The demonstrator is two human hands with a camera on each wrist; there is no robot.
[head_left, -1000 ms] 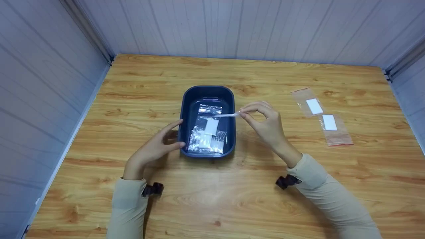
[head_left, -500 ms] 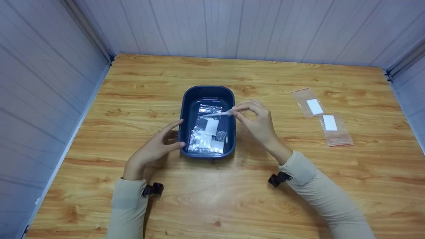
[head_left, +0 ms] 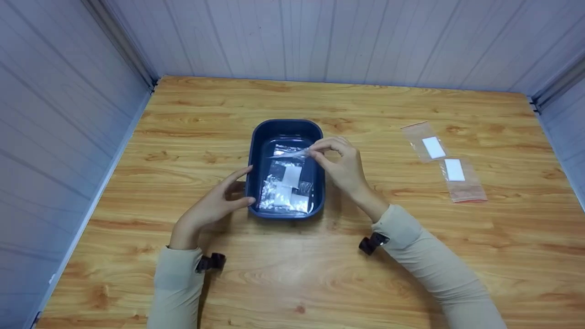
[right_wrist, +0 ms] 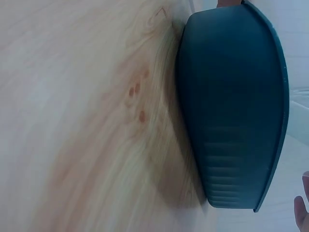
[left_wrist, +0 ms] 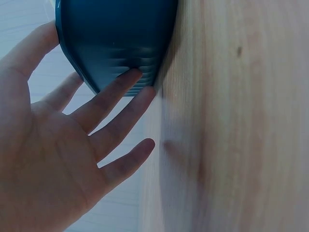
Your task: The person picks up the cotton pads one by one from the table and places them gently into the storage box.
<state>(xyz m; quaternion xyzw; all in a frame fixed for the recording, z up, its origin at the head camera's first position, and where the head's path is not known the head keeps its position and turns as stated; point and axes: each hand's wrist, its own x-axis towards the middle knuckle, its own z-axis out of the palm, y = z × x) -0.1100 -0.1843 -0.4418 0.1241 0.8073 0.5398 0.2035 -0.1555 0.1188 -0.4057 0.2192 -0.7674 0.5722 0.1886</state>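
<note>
A dark blue rectangular bin [head_left: 287, 216] stands on the wooden table, with several clear zip bags [head_left: 291, 176] holding white pieces on its floor. My left hand [head_left: 211, 206] touches the bin's left side. In the left wrist view, the fingers of that hand [left_wrist: 58, 154] are spread and fairly straight against the bin's outer wall [left_wrist: 116, 34]. My right hand [head_left: 343, 170] pinches a clear zip bag [head_left: 289, 154] between thumb and forefinger, over the inside of the bin. Only fingertips [right_wrist: 301, 212] of the right hand enter the right wrist view, beside the bin [right_wrist: 231, 106].
Two more zip bags lie on the table at the right, the upper bag [head_left: 433, 147] and the lower bag [head_left: 455, 170], each with a white piece inside. Pale panel walls [head_left: 301, 41] border the table at the back and sides.
My right hand has moved left with the pinched zip bag, from the bin's right rim to over its inside. The left hand stays in place on the bin.
</note>
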